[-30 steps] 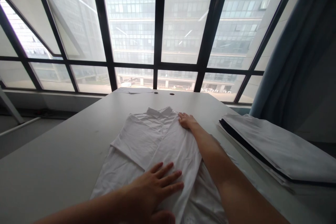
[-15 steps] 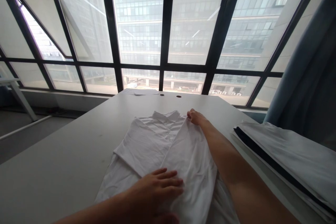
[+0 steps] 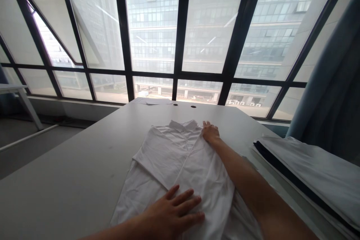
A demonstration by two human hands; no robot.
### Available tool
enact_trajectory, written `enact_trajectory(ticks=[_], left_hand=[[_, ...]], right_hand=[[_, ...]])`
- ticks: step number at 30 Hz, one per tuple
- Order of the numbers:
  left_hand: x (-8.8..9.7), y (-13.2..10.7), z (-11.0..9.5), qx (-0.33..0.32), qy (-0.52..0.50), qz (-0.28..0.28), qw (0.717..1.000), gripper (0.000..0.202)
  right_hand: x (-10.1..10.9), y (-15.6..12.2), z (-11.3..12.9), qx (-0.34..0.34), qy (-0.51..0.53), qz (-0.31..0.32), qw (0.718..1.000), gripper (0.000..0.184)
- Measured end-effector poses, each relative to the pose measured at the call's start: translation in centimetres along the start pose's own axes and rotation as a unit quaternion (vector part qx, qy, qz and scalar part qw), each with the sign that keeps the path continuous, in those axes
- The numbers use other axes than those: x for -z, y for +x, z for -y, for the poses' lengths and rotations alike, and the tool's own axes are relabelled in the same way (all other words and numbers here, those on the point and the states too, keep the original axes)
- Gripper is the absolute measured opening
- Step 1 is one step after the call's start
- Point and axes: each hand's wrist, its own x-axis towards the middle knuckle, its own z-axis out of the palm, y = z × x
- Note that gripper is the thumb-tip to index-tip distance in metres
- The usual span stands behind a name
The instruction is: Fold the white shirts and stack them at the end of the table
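Note:
A white collared shirt point(image 3: 168, 157) lies face down on the grey table point(image 3: 70, 165), its collar toward the window and its right side folded inward. My left hand point(image 3: 171, 215) lies flat on the near part of the folded panel, fingers spread. My right hand point(image 3: 210, 133) rests at the shirt's far right shoulder beside the collar, fingers stretched flat on the fabric, with my forearm lying along the folded edge.
A stack of folded white and dark cloth point(image 3: 306, 176) lies at the table's right edge. Two small round holes point(image 3: 184, 105) mark the table's far end. Large windows point(image 3: 180, 33) stand behind, a blue curtain point(image 3: 332, 90) hangs at right.
My right hand has flattened out on the shoulder after a slight pinch. My left hand stays pressed on the fold. The view shifted a little leftward and downward.

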Motion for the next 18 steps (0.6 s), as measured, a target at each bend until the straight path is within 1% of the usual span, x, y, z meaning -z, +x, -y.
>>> enact_trajectory(ticks=[2, 4, 5, 7, 9, 10, 14, 16, 17, 18], left_hand=[[0.8, -0.1, -0.7, 0.002, -0.021, 0.007, 1.0, 0.053], [1.4, -0.1, -1.4, 0.009, -0.037, 0.003, 0.999, 0.058], [1.5, -0.1, -1.7, 0.026, -0.039, -0.004, 0.999, 0.062], [1.4, 0.1, -2.1, 0.094, -0.03, -0.025, 0.995, 0.071], [1.0, 0.3, -2.4, 0.167, -0.011, -0.037, 0.985, 0.077], [0.8, 0.3, -2.5, 0.189, -0.004, -0.036, 0.981, 0.079], [0.6, 0.5, -2.2, 0.229, 0.011, -0.022, 0.973, 0.084], [0.9, 0.5, -1.4, 0.258, 0.02, -0.024, 0.966, 0.083], [1.1, 0.4, -0.8, 0.273, 0.026, -0.031, 0.961, 0.081], [1.3, 0.4, -0.1, 0.289, 0.033, -0.04, 0.956, 0.079]], right_hand=[[0.0, -1.9, 0.8, 0.049, 0.029, 0.002, 0.998, 0.052], [-0.1, -3.9, 1.3, 0.107, 0.064, 0.024, 0.992, 0.057], [-0.2, -4.8, 1.4, 0.126, 0.078, 0.047, 0.988, 0.061], [-0.5, -5.9, 0.9, 0.136, 0.102, 0.1, 0.98, 0.067], [-0.8, -5.9, -0.3, 0.109, 0.116, 0.14, 0.977, 0.071], [-1.0, -5.5, -1.0, 0.088, 0.118, 0.15, 0.978, 0.072], [-1.3, -3.1, -3.5, 0.004, 0.108, 0.156, 0.982, 0.073], [-1.2, -2.3, -3.8, -0.028, 0.096, 0.148, 0.984, 0.073], [-1.0, -2.2, -3.8, -0.043, 0.084, 0.128, 0.987, 0.072], [-0.8, -2.3, -3.5, -0.054, 0.067, 0.095, 0.992, 0.069]])
